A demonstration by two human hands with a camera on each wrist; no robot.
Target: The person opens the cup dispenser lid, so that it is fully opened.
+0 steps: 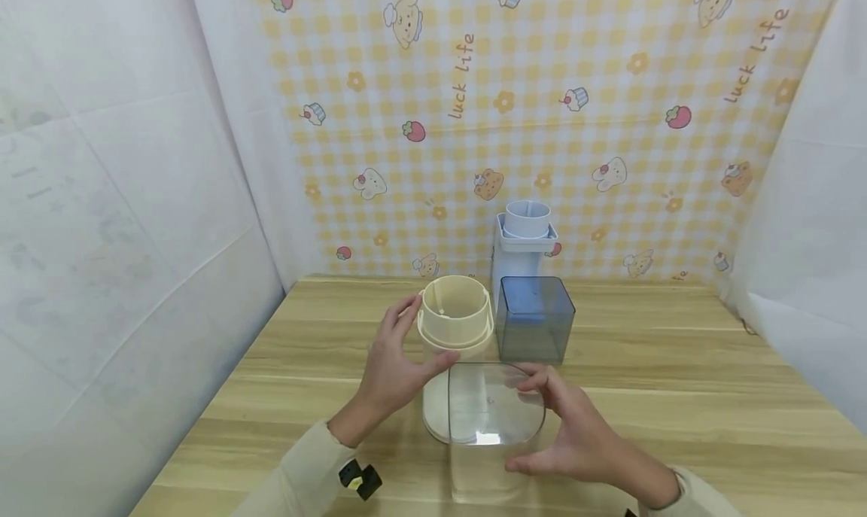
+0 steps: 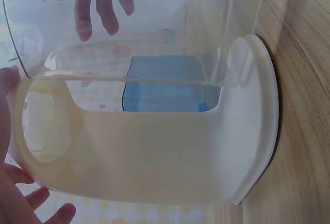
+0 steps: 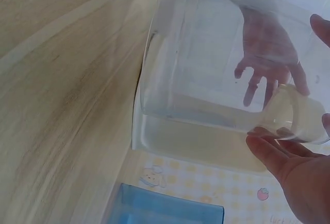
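A cream plastic stand (image 1: 455, 329), with a round cup-like top and a white rounded foot, stands upright on the table. My left hand (image 1: 400, 366) grips its top, fingers on the left side and thumb at the front. In front of the stand is a clear plastic container (image 1: 491, 460), which my right hand (image 1: 576, 434) holds by its right side, thumb and fingers spread apart. The left wrist view shows the container (image 2: 154, 28) beside the upright part of the stand (image 2: 144, 152). Whether the two touch I cannot tell.
Behind them, a pale blue stand (image 1: 527, 235) with a similar round top stands near the back of the wooden table (image 1: 664, 396). A smoky grey-blue container (image 1: 542, 340) sits in front of it. A patterned yellow cloth (image 1: 542, 141) hangs behind, with white sheets at both sides.
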